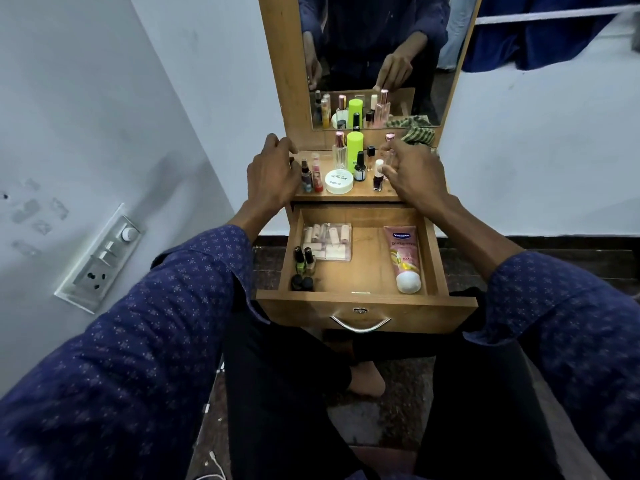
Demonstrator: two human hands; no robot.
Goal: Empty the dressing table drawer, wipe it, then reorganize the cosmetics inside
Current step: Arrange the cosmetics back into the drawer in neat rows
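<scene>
The wooden drawer [367, 308] of the dressing table is pulled out. Inside lie a clear box of lipsticks [327, 241], several nail polish bottles [304, 268] at the front left, and a pink Vaseline tube [404, 258] on the right. The tabletop [346, 195] carries a white round jar [339, 181], a lime green can [355, 147], a clear perfume bottle [339, 150] and small bottles. My right hand [412, 174] reaches over the tabletop's right side, its fingers around a pink-capped bottle [389, 142]. My left hand [273, 171] hovers, fingers curled, at the left edge beside a dark spray bottle [305, 176].
A mirror [374, 60] in a wooden frame rises behind the tabletop and reflects both hands. A striped green cloth [419, 135] lies at the back right. A switch panel [100, 261] is on the left wall. My legs are under the drawer.
</scene>
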